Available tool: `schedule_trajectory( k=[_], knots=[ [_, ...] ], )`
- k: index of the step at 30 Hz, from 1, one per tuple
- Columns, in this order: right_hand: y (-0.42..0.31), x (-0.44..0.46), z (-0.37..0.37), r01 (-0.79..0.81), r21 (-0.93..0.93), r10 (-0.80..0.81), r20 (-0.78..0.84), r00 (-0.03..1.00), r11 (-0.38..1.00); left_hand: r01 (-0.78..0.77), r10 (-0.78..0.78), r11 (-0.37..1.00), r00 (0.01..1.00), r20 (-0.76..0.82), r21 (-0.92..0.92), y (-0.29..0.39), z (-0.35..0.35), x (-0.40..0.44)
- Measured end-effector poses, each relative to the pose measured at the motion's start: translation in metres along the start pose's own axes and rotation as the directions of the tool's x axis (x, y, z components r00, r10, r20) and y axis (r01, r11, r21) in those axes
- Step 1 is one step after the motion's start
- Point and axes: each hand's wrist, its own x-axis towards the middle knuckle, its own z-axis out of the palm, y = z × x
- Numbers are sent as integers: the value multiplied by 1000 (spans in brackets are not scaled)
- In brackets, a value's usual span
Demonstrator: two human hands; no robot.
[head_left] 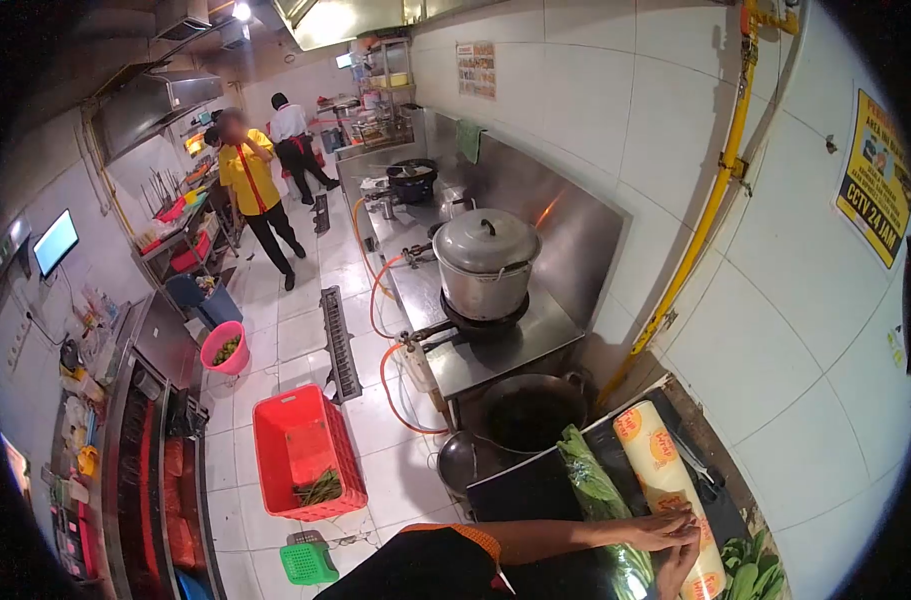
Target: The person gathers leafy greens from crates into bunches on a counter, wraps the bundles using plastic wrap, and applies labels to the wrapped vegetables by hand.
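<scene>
My left hand [661,531] reaches in from the left over a printed roll of plastic wrap [665,460], its fingers closed at the film. Close below it, my right hand [679,568] is also closed at the film along the roll's near part. Both hands are almost touching. Beside the roll, long green leafy vegetables [592,480] lie on a dark surface [520,492], with shiny clear film over their near end. The fingertips are small, and the film between them is hard to make out.
A lidded pot [487,265] stands on a steel stove counter [545,335] ahead. A wok [530,410] sits below it. Red crate [305,450], green basket [308,564] and pink tub [225,347] are on the floor. Two people [255,185] [293,140] stand farther back. More greens [750,575] lie right.
</scene>
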Motion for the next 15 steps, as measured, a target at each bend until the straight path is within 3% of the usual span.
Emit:
schedule_trajectory(
  k=[1,2,3,5,6,7,8,9,11,15],
  knots=[
    [2,2,3,68,3,-68,10,998,998,424,-239,745,890,388,-515,-11,-20,18],
    [4,1,5,130,4,-130,19,991,992,782,-146,130,623,768,-609,-14,-36,29],
    [3,3,6,164,-59,-163,15,986,985,781,-140,132,625,768,-611,-9,-43,29],
    [-6,-1,2,119,-99,-123,-37,992,988,617,-378,85,747,548,-782,-3,-52,32],
    [-13,-1,1,72,-137,-84,-82,993,988,614,-371,86,750,547,-784,-5,-51,32],
    [-10,0,1,71,-139,-83,-87,993,988,680,-314,-7,694,648,-733,-9,-51,32],
    [-4,3,3,39,38,-36,-83,996,999,741,-249,-92,629,736,-665,-13,-52,32],
    [-3,3,5,2,213,13,-67,998,977,742,-250,-94,627,737,-664,-15,-56,34],
    [-4,4,5,-31,213,41,-41,998,976,807,-296,-170,506,810,-566,-22,-65,39],
    [-10,3,6,-122,177,125,-8,992,977,738,-479,-59,570,667,-673,-18,-50,27]
  ],
)
